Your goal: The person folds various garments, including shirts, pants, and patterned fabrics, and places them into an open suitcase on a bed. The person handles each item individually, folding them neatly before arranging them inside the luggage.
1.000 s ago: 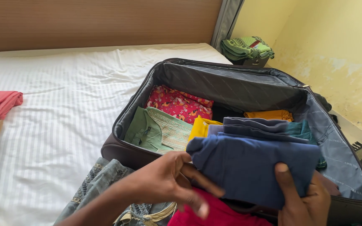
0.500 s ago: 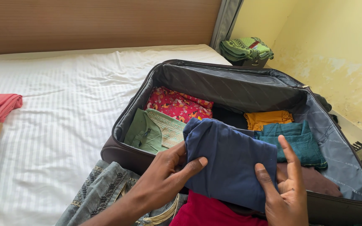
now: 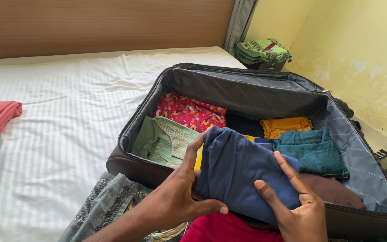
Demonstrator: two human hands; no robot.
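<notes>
Both hands hold a folded navy blue garment (image 3: pixel 240 172) over the near edge of the open suitcase (image 3: pixel 265 92), which lies on the bed (image 3: pixel 68 116) by its right edge. The left hand (image 3: pixel 180 197) pinches its left side; the right hand (image 3: pixel 298 210) has its grip spread on top, thumb underneath.

Left hand (image 3: pixel 182 190) came in from lower left, forearm angled up toward centre. Fingers pointed up, thumb spread low to right, palm turned inward. Right hand (image 3: pixel 298 210) rose from bottom edge, index finger stretched up-left, thumb spread left, other fingers curled behind. Both hands clasped something between them.
</notes>
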